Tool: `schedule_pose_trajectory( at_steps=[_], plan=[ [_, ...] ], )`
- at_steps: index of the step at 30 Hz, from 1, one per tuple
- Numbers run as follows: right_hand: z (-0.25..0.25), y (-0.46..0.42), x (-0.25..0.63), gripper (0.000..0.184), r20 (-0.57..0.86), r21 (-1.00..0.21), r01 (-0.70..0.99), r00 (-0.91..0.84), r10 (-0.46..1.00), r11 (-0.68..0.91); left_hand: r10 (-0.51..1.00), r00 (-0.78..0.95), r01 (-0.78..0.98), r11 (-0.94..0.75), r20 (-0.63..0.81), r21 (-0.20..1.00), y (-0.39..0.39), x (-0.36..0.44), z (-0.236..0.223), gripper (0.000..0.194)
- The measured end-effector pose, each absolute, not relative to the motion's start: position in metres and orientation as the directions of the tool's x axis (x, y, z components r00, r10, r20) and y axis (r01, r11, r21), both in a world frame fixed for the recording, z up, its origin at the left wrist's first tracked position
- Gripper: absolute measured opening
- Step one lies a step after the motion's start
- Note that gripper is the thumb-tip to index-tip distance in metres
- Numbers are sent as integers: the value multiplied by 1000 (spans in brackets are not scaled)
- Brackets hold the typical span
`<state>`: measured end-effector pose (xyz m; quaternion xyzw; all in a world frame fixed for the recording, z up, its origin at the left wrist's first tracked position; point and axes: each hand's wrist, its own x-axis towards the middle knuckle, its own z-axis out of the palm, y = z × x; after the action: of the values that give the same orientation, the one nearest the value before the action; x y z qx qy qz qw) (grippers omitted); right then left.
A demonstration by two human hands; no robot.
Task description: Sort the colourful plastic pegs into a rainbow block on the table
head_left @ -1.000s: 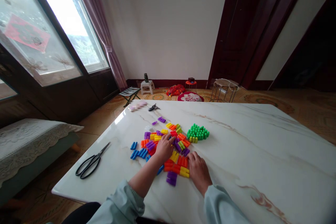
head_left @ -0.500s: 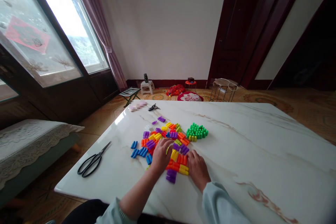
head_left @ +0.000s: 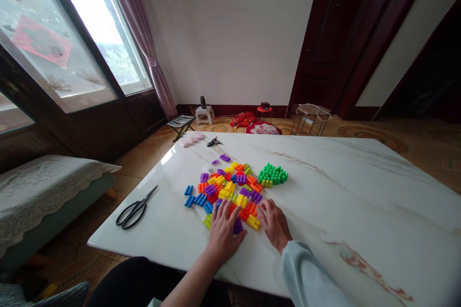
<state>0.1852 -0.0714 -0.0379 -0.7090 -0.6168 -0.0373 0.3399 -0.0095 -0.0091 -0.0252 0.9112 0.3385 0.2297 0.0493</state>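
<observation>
My left hand (head_left: 224, 232) lies over the near side of a heap of coloured plastic building blocks, fingers spread. A purple block (head_left: 237, 226) shows between its thumb and forefinger; whether the hand touches it, I cannot tell. Across from it, my right hand (head_left: 275, 223) rests on its side at the heap's right edge, fingers loosely bent and apart. Its fingertips are close to orange blocks (head_left: 251, 208) and a yellow block (head_left: 253, 222). Blue blocks (head_left: 200, 199) lie to the left of the heap. Several green blocks (head_left: 272, 174) stand grouped at the far right.
Black-handled scissors (head_left: 134, 211) lie on the left of the white marbled table (head_left: 342, 192). Dark pliers (head_left: 214, 142) and a blurred pinkish item (head_left: 192, 139) are near the far edge. Beyond stand low stools, one white (head_left: 205, 115). A cloth-covered bench (head_left: 54, 182) is at left.
My left hand has come back towards me, from the middle of the heap to its near side, and its fingers have spread. My right hand stays beside the heap. The view has shifted slightly.
</observation>
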Motion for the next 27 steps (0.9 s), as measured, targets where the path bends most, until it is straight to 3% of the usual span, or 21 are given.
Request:
schedule_pose_trajectory(
  at_steps=[9, 15, 19, 22, 27],
  plan=[
    [-31, -77, 180, 31, 416, -357, 928, 57, 908, 105, 643, 623, 606, -757, 446, 245, -3, 9, -27, 61],
    [-40, -76, 183, 19, 474, -356, 925, 54, 879, 135, 617, 633, 585, -777, 468, 233, -3, 8, -26, 56],
    [-41, -77, 183, 22, 494, -356, 923, 52, 868, 147, 609, 644, 562, -787, 464, 253, -3, 9, -24, 53],
    [-39, -78, 184, 23, 470, -433, 888, 75, 880, 156, 610, 642, 542, -790, 466, 287, -3, 9, -25, 46],
    [-28, -79, 185, 28, 361, -719, 691, 291, 886, 66, 600, 637, 495, -800, 484, 340, -1, 9, -24, 53]
  ],
)
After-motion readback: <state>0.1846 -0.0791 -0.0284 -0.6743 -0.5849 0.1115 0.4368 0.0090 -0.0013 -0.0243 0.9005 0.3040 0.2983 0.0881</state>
